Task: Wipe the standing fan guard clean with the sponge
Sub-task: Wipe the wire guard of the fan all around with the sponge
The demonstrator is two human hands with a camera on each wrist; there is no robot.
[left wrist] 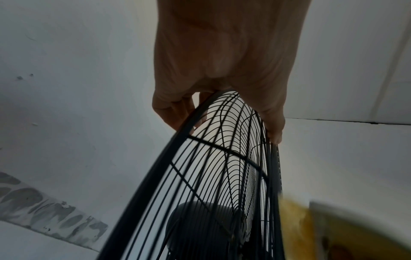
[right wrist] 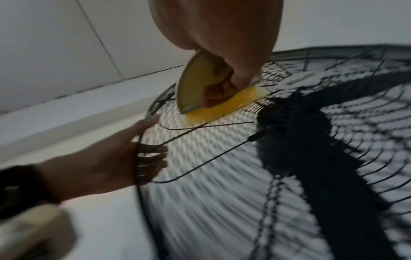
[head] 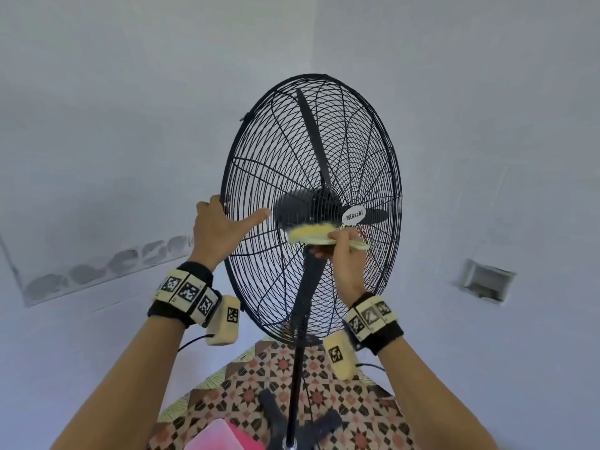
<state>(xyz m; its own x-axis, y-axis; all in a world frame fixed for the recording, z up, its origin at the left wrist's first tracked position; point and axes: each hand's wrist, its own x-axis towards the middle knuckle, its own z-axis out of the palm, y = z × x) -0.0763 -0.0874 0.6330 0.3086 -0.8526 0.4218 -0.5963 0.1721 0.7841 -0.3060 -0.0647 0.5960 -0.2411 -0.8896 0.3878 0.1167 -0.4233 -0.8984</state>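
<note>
A: Black wire all round, that fan guard [head: 282,151], standing on its pole [head: 297,362] over the patterned floor [head: 350,401].

B: And the sponge [head: 313,234]?

A: Yellow, pressed flat against the front wires just below the white hub badge [head: 354,216]. The right hand [head: 342,261] has its fingers curled round it, bending it.

B: The left hand [head: 217,228]?

A: It grips the guard's left rim, fingers hooked behind the ring, thumb stretched across the front wires. The wrist view shows the same hold.

B: Hands together?

A: Apart, the sponge lying between rim and hub, near the thumb tip
</note>
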